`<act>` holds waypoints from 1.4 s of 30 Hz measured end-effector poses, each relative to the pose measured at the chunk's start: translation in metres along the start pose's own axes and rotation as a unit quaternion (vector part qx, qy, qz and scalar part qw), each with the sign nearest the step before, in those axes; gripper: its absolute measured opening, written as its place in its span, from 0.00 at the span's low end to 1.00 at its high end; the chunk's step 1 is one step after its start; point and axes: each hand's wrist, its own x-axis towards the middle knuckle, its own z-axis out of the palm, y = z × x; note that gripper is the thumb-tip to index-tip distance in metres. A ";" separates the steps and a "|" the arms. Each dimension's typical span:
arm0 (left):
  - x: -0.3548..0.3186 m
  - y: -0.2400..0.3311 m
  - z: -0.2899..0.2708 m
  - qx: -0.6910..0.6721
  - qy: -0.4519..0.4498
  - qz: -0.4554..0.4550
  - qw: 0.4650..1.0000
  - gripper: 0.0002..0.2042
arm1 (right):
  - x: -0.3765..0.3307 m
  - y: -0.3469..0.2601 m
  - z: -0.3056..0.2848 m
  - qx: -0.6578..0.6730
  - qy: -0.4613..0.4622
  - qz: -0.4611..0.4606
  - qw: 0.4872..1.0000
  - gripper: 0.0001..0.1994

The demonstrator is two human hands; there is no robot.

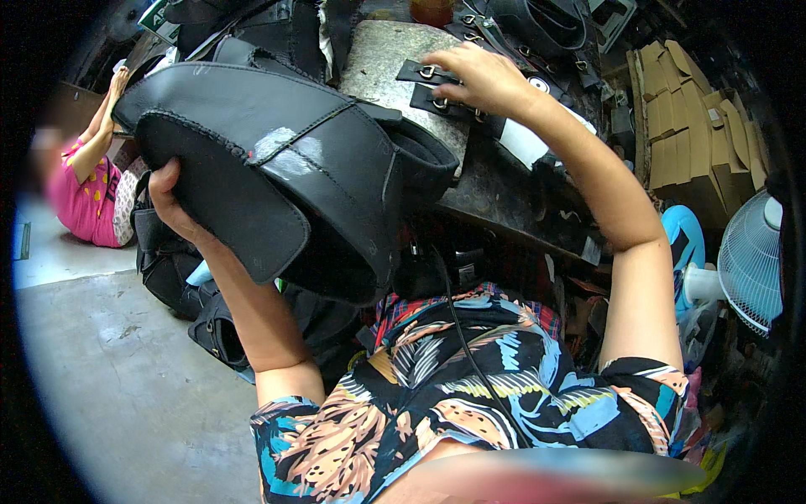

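The left hand [172,206] holds up a big black leather piece [277,168]. Its fingers are curled tight on the lower edge, and most of the piece hangs above and to the right of them. It is big and floppy, so it could slip out or flop over if the grip gets loose. The right hand [478,80] reaches far out to small black straps [437,84] with metal rings on a gray block [386,59]. Its fingers are bent down on the straps, but I cannot tell if they pinch one or just press it. More straps lie just past the fingertips. With the arm stretched so far, the fingers could knock a strap off the block.
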 end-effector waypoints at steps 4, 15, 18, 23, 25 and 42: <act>0.004 0.011 0.012 0.065 0.011 0.013 0.998 0.21 | -0.028 -0.011 0.015 0.020 -0.023 0.064 0.998 0.40; 0.019 0.001 0.059 0.003 -0.093 0.025 0.995 0.20 | -0.028 0.012 0.017 0.158 0.029 0.195 0.968 0.44; 0.014 -0.001 0.057 -0.047 -0.174 -0.005 0.984 0.20 | -0.033 0.012 0.017 0.157 -0.094 0.211 0.960 0.51; 0.014 -0.014 0.045 -0.050 -0.044 0.005 0.998 0.19 | -0.037 0.012 0.037 0.297 0.033 0.135 0.945 0.52; 0.020 -0.021 0.038 -0.011 -0.045 0.031 0.998 0.18 | -0.040 0.013 0.041 0.478 0.008 0.168 0.862 0.49; 0.099 -0.157 0.074 0.112 -0.103 -0.299 0.942 0.19 | -0.113 0.097 -0.021 0.067 -0.044 0.262 0.962 0.48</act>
